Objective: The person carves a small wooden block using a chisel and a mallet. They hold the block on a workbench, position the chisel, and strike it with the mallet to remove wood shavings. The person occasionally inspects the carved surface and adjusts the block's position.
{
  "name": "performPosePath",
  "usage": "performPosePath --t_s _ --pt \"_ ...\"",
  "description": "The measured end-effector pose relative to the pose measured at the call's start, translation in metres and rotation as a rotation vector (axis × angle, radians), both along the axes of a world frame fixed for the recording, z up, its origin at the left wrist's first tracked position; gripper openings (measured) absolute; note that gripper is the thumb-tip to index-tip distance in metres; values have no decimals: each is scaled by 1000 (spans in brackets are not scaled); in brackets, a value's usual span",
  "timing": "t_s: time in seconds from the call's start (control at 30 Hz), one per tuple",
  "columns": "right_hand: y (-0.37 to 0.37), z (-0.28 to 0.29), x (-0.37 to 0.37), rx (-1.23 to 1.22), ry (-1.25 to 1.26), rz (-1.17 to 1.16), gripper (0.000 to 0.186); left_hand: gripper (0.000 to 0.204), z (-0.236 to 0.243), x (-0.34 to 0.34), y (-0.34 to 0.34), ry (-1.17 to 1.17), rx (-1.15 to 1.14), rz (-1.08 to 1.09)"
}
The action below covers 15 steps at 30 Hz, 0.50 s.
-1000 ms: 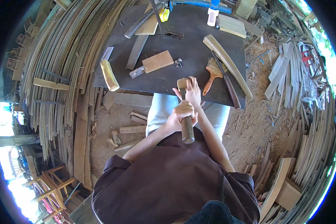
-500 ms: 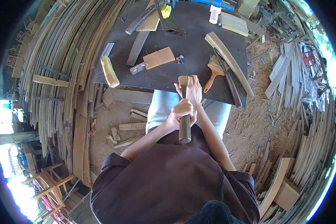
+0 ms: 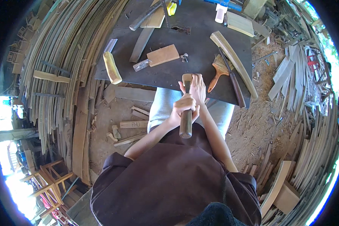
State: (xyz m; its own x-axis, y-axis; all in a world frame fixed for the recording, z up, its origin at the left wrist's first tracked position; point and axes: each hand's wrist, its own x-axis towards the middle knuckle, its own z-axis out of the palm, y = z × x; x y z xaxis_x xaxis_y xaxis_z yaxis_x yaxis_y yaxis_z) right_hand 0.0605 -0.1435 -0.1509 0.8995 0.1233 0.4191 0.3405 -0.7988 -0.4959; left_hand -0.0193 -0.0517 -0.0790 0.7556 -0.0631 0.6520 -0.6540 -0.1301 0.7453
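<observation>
One tool [image 3: 185, 126]: long axis fore-aft, round end toward torso [image 3: 173, 177].

We count two bare hands [image 3: 184, 104], one round-handled hand tool [image 3: 185, 126], one flat paintbrush [image 3: 219, 68], one slim dark-handled tool [image 3: 236, 88], one whitish bottle [image 3: 220, 15] and one dark worktable [image 3: 169, 43].

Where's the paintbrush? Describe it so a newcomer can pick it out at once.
Start at the dark tabletop in front of the person and go to its right side, where a long pale wooden strip slants. Left of it lies a slim dark-handled tool; the paintbrush is left of that, set apart by its orange-brown handle and broad tan bristles.
</observation>
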Motion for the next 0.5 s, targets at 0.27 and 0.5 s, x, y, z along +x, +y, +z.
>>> performPosePath --t_s 0.27,0.5 --pt "0 5 -2 -1 16 -6 62 24 -2 -3 1 -59 16 -63" --pt "0 2 -2 -9 26 -4 61 26 -2 11 0 -86 23 -19"
